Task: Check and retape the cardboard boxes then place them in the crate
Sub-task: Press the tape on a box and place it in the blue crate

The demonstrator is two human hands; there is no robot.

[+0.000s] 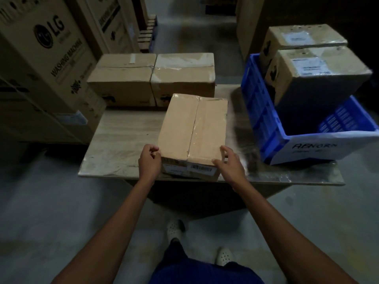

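Note:
A tan cardboard box (192, 128) lies on the wooden table (123, 136), with clear tape along its top seam and labels on its near face. My left hand (149, 160) is at the box's near left corner, fingers curled against that edge. My right hand (227, 162) grips the near right corner, thumb on the top and fingers down the right side. At the table's right end stands a blue crate (260, 119). Two taped boxes are in it, one in front (320, 78) and one behind (301, 36).
Two more cardboard boxes, left (121, 78) and right (184, 74), stand side by side at the back of the table. Tall washing-machine cartons (41, 58) rise on the left. A white label (320, 148) hangs on the crate's near wall. My feet stand on the grey floor below.

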